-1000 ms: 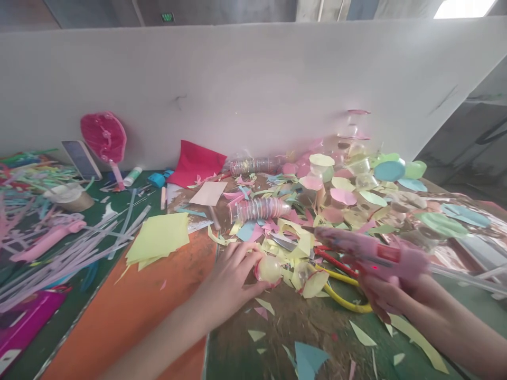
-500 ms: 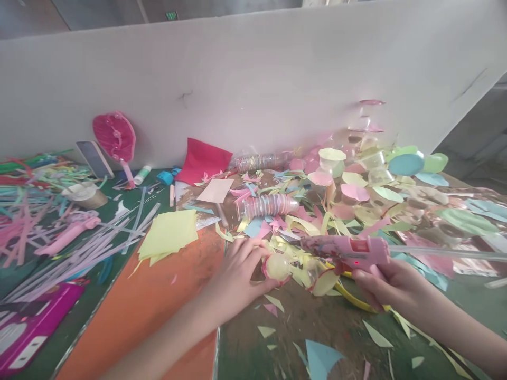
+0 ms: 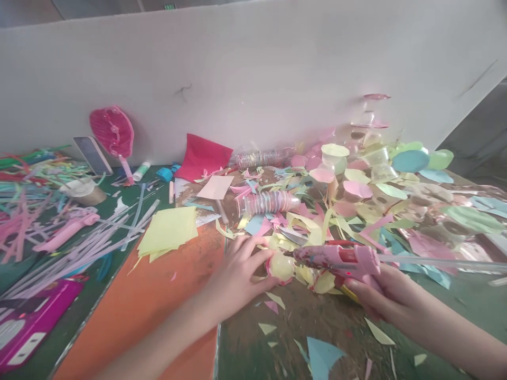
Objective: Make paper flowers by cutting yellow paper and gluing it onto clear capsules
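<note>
With thumb and fingers, my left hand [image 3: 249,266] grips a small clear cup [image 3: 281,266] with a pale yellow face and a pinkish-red rim, low over the table. My right hand [image 3: 382,295] is wrapped round the handle of a pink glue gun [image 3: 338,259], a long clear glue stick [image 3: 439,259] coming out of its back. The gun's nozzle points left, at the upper right edge of the cup; whether it touches I cannot tell. A red light glows on the gun's side. Just right of the cup lies another yellow-faced cup [image 3: 325,282] among paper scraps.
Yellow paper squares [image 3: 169,232] lie on an orange board [image 3: 158,301]. Behind the hands are a ringed plastic bottle [image 3: 268,201], paper scraps and cups with paper discs. Drinking straws and a magenta case [image 3: 43,322] are at left; a white partition [image 3: 237,68] stands behind.
My right hand has brought the glue gun leftward and slightly down, so its nozzle is now close to the cup. The left hand keeps its grip; the view has shifted slightly.
</note>
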`<state>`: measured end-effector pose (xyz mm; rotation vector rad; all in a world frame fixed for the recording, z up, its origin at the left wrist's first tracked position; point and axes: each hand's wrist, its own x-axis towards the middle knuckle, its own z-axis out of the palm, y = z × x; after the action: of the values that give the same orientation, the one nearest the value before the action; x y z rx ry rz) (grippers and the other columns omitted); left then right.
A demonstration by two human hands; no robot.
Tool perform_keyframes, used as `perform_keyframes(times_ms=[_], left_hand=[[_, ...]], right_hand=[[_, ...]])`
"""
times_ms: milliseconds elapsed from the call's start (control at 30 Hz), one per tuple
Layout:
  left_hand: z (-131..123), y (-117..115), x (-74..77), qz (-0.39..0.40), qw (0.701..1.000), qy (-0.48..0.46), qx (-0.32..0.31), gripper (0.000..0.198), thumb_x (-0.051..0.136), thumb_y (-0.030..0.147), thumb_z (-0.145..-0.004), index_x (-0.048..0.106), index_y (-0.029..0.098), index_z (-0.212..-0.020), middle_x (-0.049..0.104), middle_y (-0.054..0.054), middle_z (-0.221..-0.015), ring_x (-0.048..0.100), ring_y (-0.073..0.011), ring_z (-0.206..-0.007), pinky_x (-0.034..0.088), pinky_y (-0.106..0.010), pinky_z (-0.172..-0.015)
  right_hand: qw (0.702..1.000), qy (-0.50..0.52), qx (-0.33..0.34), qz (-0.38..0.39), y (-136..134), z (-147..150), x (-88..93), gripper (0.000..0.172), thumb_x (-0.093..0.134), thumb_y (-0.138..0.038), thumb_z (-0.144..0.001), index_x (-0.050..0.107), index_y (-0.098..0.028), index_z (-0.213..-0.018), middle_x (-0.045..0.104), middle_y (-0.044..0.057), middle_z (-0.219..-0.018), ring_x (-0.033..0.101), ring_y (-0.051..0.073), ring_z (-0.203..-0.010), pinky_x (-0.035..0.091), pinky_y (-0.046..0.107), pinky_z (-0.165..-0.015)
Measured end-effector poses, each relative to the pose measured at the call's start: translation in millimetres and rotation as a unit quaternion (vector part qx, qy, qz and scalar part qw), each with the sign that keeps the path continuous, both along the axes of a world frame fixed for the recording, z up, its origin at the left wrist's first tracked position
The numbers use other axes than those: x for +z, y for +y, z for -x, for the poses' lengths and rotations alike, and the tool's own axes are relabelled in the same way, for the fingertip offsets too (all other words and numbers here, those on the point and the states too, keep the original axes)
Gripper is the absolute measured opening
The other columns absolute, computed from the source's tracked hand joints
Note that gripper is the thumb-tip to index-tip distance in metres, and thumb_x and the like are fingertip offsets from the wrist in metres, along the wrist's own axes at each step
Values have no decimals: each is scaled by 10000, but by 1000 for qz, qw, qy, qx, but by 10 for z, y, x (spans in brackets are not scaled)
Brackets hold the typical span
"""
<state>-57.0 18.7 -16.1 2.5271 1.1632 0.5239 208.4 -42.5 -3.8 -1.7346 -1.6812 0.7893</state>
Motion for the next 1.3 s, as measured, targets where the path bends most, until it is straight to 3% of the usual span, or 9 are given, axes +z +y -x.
perform_keyframes(times_ms=[300, 600, 800, 933, 1300], left_hand=[[-3, -12, 29, 8, 1000, 5, 2, 322, 544, 479, -920, 641, 236, -1108, 557, -77, -1241, 450, -269, -1144, 454, -435, -951], [5, -31, 14, 10, 1000, 6, 0, 315, 539, 473, -924, 637, 247, -1121, 559, -73, -1247, 437, -271, -1165, 456, -442, -954], [1, 1, 11, 10, 1000, 4, 0, 320, 557, 472, -914, 646, 247, -1124, 561, -72, -1249, 434, -275, -1159, 452, -456, -961], [-6, -8, 7, 3, 1000, -3, -1, 341, 566, 482, -905, 647, 245, -1138, 569, -76, -1250, 437, -279, -1169, 454, -454, -966], [14, -15, -5, 6, 1000, -8, -3, 322, 571, 452, -912, 634, 251, -1156, 565, -78, -1269, 433, -278, -1200, 453, -451, -981]], right_hand=[[998, 58, 1, 34, -49, 26, 11, 515, 568, -597, -810, 296, -236, -563, 240, -80, -507, 253, 94, -464, 202, 259, -433], [998, 43, -2, 49, -59, -41, -104, 494, 516, -585, -847, 306, -232, -571, 243, -79, -523, 264, 98, -482, 235, 251, -458], [997, 32, 54, 53, -8, -91, -114, 481, 525, -608, -827, 323, -235, -599, 274, -72, -542, 275, 101, -483, 240, 247, -438], [999, 35, -1, 31, -36, -35, -76, 458, 553, -573, -818, 325, -239, -603, 234, -83, -537, 256, 99, -477, 228, 253, -445], [1000, 4, -23, 8, -60, -22, -89, 431, 495, -588, -840, 426, -230, -610, 298, -55, -539, 312, 117, -474, 269, 263, -440]])
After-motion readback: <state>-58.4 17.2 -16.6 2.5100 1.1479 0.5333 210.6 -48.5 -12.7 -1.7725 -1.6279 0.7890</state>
